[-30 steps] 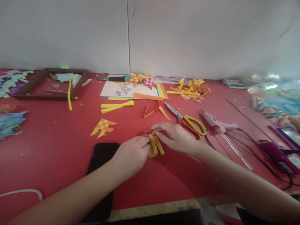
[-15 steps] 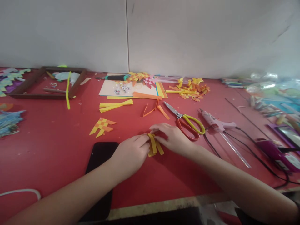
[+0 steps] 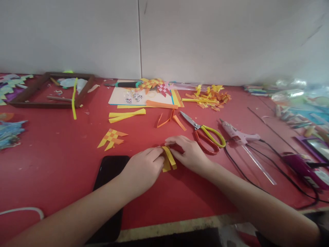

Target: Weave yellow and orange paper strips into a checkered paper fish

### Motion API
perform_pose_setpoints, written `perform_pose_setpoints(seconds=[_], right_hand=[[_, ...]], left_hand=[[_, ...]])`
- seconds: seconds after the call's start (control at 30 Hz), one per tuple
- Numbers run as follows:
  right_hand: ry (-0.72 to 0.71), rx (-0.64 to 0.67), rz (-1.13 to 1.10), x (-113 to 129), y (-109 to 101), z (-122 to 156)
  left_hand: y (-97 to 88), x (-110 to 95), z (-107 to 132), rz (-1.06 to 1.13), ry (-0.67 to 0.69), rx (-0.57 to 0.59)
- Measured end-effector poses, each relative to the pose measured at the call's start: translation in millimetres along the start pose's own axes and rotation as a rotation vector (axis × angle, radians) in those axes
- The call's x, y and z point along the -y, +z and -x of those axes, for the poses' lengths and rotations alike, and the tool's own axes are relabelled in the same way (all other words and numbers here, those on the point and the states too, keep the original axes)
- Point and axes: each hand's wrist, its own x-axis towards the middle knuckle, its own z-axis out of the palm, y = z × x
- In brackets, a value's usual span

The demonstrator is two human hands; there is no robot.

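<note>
Yellow paper strips (image 3: 169, 160) hang down between my two hands, just above the red table. My left hand (image 3: 145, 167) is closed on their left side, fingers pinched near the top. From the right, my right hand (image 3: 187, 149) pinches the upper end, its fingers curled over. The fingers hide the top part where the strips meet. To the left lies a woven yellow and orange paper fish (image 3: 112, 139). Scissors with one red and one yellow handle (image 3: 208, 134) lie just beyond my right hand. A black phone (image 3: 112, 171) rests partly beneath my left forearm.
Behind my hands are loose yellow strips (image 3: 125, 115), orange strips (image 3: 167, 120) and a pile of paper scraps (image 3: 212, 97). A pink glue gun (image 3: 238, 133) with a trailing cord lies at right. A brown frame (image 3: 42, 105) sits at back left. The wall (image 3: 205, 41) borders the table.
The yellow strips have shifted: the right one has swung in toward the others, so they hang closer together. My right hand has moved very slightly; my left hand stays in place.
</note>
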Motion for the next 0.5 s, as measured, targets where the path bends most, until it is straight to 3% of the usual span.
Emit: perform_pose_setpoints(seconds=[0.5], right_hand=[[-0.212, -0.015, 0.029, -0.6, -4.4, -2.3]], left_hand=[[-3.1, -2.0, -0.2, 0.076, -0.036, 0.038]])
